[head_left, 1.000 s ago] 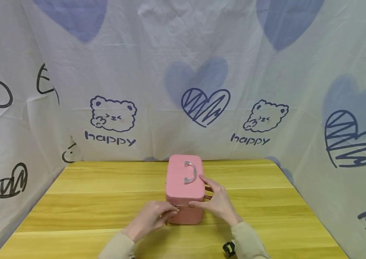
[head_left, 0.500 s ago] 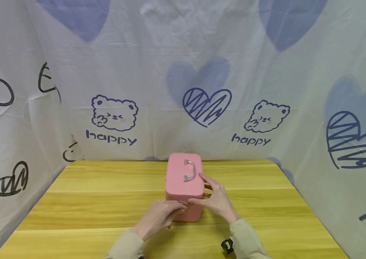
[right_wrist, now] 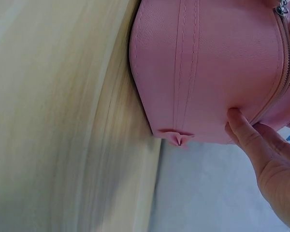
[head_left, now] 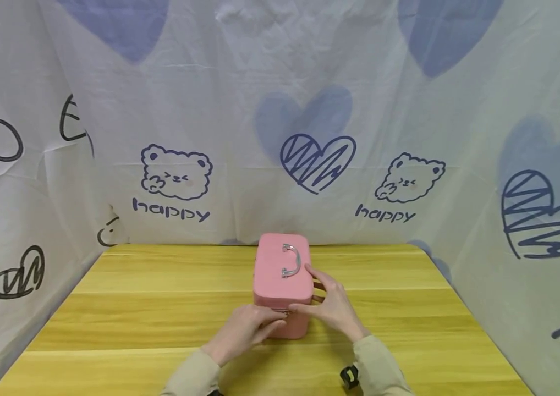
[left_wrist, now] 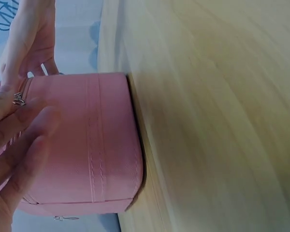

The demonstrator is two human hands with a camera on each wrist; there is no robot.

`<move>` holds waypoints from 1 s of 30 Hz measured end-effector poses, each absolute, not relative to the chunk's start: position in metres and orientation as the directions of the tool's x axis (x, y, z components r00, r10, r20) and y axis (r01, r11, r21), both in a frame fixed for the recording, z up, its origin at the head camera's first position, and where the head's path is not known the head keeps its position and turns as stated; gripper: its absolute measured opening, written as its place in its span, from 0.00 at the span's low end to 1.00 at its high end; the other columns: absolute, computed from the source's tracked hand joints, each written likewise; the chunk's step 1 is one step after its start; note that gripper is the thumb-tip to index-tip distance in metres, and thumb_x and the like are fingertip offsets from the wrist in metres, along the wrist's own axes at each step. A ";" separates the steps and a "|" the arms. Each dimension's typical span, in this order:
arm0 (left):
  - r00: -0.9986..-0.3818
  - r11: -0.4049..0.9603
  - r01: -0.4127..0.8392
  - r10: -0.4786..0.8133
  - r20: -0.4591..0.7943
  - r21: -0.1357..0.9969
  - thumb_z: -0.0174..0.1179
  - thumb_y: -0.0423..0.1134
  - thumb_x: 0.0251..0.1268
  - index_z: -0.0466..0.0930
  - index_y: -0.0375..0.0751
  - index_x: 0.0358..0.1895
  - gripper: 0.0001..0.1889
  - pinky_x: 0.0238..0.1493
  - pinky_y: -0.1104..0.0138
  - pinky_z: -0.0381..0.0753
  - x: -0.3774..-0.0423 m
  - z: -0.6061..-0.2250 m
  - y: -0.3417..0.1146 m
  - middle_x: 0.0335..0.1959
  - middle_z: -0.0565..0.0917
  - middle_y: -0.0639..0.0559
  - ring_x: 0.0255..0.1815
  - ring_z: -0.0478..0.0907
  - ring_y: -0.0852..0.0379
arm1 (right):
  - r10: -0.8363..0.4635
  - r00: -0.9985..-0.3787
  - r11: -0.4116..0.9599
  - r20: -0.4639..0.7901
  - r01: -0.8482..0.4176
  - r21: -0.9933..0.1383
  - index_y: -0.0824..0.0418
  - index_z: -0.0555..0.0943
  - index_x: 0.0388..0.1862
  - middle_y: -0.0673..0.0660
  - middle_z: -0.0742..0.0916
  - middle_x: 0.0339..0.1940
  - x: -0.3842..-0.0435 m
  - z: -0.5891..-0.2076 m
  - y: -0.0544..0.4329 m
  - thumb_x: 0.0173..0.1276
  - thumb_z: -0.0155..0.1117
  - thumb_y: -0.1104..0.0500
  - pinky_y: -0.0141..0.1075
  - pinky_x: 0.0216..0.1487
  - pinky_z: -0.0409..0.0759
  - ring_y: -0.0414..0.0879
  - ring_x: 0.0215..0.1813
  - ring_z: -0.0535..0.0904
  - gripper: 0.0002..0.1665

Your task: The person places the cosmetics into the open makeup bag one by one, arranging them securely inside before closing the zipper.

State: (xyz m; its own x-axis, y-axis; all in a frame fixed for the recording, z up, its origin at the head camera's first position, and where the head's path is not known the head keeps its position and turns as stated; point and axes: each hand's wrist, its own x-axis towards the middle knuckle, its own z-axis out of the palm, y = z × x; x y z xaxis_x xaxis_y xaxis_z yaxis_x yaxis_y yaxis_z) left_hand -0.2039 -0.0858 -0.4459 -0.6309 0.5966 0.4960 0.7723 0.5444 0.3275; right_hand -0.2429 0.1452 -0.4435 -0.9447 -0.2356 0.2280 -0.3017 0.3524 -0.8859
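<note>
A pink cosmetic case (head_left: 277,280) stands on the table with its lid down and a silver handle (head_left: 298,262) on top. At its near end my left hand (head_left: 247,330) pinches the zipper pull (left_wrist: 19,100), just below the lid. My right hand (head_left: 333,308) steadies the case from the right, its thumb at the front by the zipper and its other fingers spread along the lid's edge and side. The zipper (right_wrist: 287,67) runs round the case between lid and body, its teeth visible in the right wrist view. The case's contents are hidden.
The wooden table (head_left: 136,313) extends on both sides of the case. White cloth (head_left: 240,192) printed with bears and hearts hangs behind it and at both sides. A black strap (head_left: 350,377) shows by the right sleeve.
My left hand has slid to the right along the case's near end with the zipper pull, toward my right thumb. The right hand has kept its place on the case.
</note>
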 end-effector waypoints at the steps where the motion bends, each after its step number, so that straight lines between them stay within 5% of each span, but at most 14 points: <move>1: -0.630 0.549 0.772 0.595 0.500 0.320 0.61 0.42 0.72 0.89 0.48 0.43 0.08 0.36 0.77 0.79 -0.204 -0.446 -0.087 0.32 0.90 0.60 0.26 0.75 0.77 | -0.237 -0.944 0.350 0.229 -0.302 -0.887 0.55 0.66 0.78 0.62 0.72 0.76 -0.243 -0.444 0.146 0.47 0.86 0.54 0.36 0.57 0.84 0.62 0.67 0.78 0.59; 12: -0.575 0.460 0.808 0.478 0.664 0.368 0.67 0.35 0.65 0.91 0.42 0.36 0.04 0.22 0.86 0.65 -0.204 -0.449 -0.090 0.20 0.85 0.58 0.20 0.62 0.81 | -0.230 -0.948 0.368 0.218 -0.292 -0.883 0.54 0.66 0.78 0.63 0.72 0.76 -0.241 -0.443 0.146 0.48 0.85 0.54 0.37 0.58 0.83 0.62 0.67 0.77 0.58; 22: -0.531 0.400 0.825 0.312 0.788 0.398 0.70 0.31 0.60 0.90 0.42 0.33 0.02 0.26 0.83 0.77 -0.204 -0.449 -0.091 0.24 0.90 0.55 0.21 0.80 0.74 | -0.218 -0.952 0.370 0.214 -0.283 -0.885 0.53 0.66 0.77 0.62 0.72 0.76 -0.241 -0.443 0.145 0.49 0.85 0.55 0.38 0.58 0.83 0.60 0.68 0.77 0.57; 30: -0.542 0.320 0.807 0.073 0.837 0.495 0.72 0.24 0.52 0.88 0.42 0.30 0.08 0.28 0.77 0.80 -0.205 -0.447 -0.089 0.24 0.89 0.51 0.22 0.81 0.65 | -0.230 -0.950 0.381 0.212 -0.289 -0.878 0.53 0.66 0.78 0.61 0.71 0.76 -0.242 -0.443 0.146 0.47 0.85 0.53 0.35 0.58 0.83 0.60 0.68 0.77 0.59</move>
